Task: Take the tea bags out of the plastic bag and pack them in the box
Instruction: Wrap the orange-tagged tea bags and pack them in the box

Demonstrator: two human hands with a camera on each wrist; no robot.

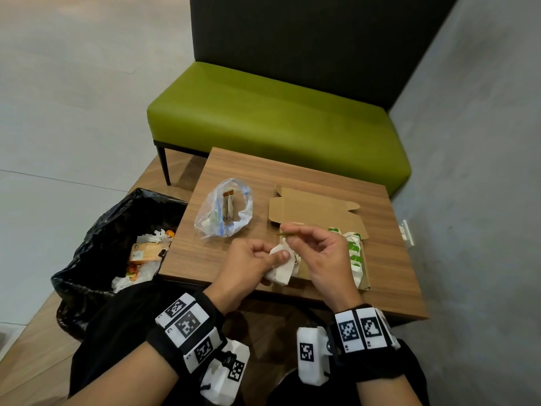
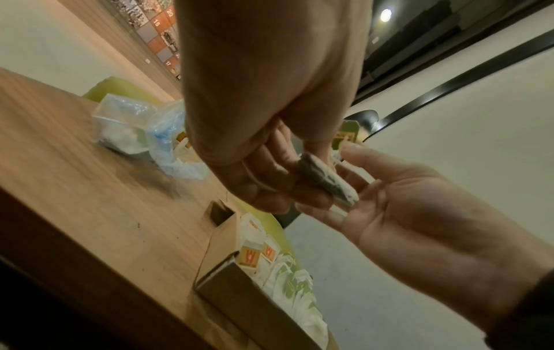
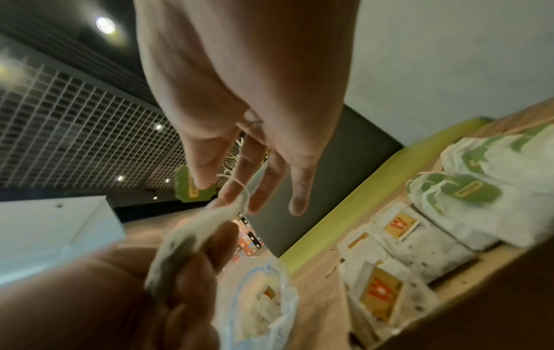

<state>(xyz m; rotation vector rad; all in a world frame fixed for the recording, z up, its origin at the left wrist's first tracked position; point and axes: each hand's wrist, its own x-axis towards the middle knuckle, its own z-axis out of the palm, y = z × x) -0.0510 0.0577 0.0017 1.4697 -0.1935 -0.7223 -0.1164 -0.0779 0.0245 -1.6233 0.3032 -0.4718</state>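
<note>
Tea bags are in three places relative to the cardboard box (image 1: 316, 212), which lies open on the wooden counter (image 1: 205, 256): a few remain in the clear plastic bag (image 1: 224, 209) to the left of the box, one white tea bag (image 1: 281, 268) is held just in front of the box's near left corner, and a row (image 1: 355, 253) is packed inside the box along its right side.

From the head view, going left to right, a bin lined with a black bag (image 1: 117, 238) stands on the floor well left of the box, with wrappers inside. Next comes the plastic bag, then the left hand (image 1: 251, 268), fingers curled around the white tea bag. The right hand (image 1: 322, 253) is raised over the box's near end and hides much of it; its thumb and forefinger pinch the green tag (image 1: 288, 234) of that tea bag. A green bench (image 1: 278, 112) stands beyond the box.

The left wrist view adds what the head view does not: the held tea bag (image 2: 326, 180) seen edge-on, dark with leaf, and orange-labelled tags (image 2: 248, 257) among those packed in the box (image 2: 239, 291).

The right wrist view shows the string (image 3: 239, 180) running from the pinched green tag (image 3: 192, 187) to the held tea bag (image 3: 192, 236), and the packed row (image 3: 434, 225) with green tags farther along and orange ones nearer.
</note>
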